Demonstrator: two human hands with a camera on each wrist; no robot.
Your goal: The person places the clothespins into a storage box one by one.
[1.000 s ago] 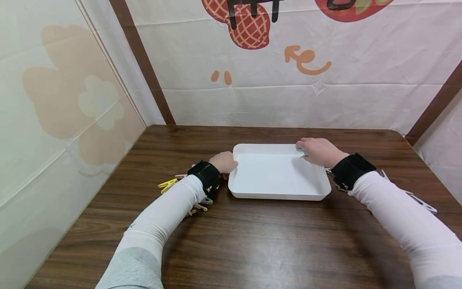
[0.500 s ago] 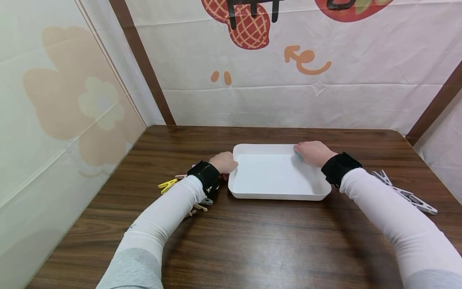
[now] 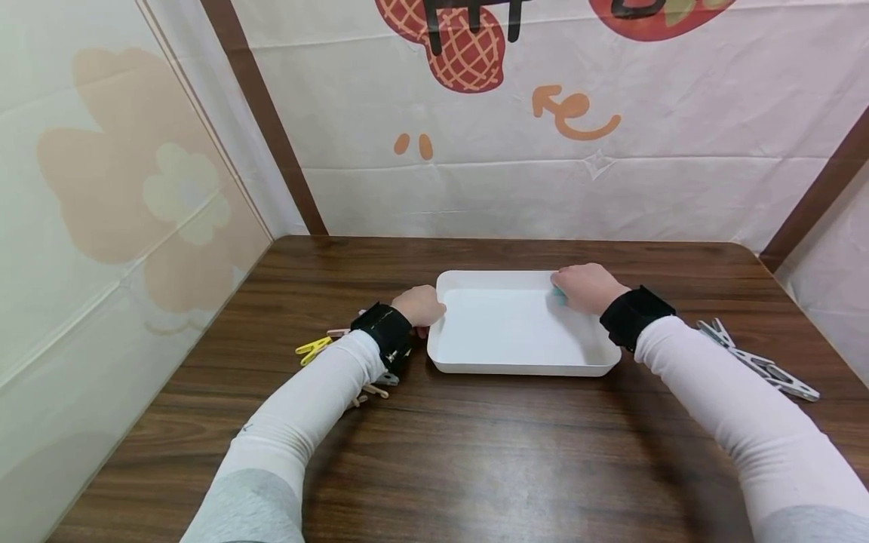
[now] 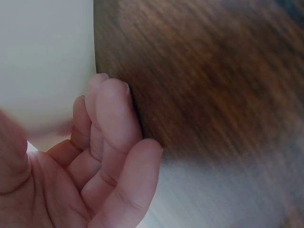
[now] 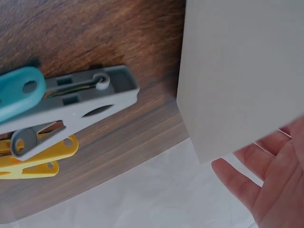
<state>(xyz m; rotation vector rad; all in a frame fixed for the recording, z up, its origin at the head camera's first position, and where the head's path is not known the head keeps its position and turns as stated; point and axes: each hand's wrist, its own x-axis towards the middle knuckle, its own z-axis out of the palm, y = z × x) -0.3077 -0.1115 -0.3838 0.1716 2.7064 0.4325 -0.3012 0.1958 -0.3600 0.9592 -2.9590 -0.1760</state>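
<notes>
A shallow white tray [image 3: 509, 332] lies on the table ahead. My left hand [image 3: 419, 305] grips its left rim; in the left wrist view the fingers [image 4: 114, 114] bend up along the tray's edge. At the back right of the tray, my right hand [image 3: 591, 288] pinches a teal clothespin [image 3: 558, 296], mostly covered by the fingers. From the right wrist, the tray's pale outer wall [image 5: 232, 80] hides part of that hand. Beside this wall lie more clothespins: a teal one [image 5: 21, 92], a grey one [image 5: 71, 104] and a yellow one [image 5: 42, 159].
Grey clothespins [image 3: 781, 377] lie on the dark wooden table [image 3: 516, 452] past my right forearm. Around my left wrist are a yellow clothespin [image 3: 314, 348], beige ones [image 3: 375, 391] and others partly covered. A printed cloth wall [image 3: 475, 200] stands behind the table.
My right hand has shifted left and slightly nearer with the teal clothespin, uncovering more of the grey clothespins on the right. The left hand keeps its hold on the tray.
</notes>
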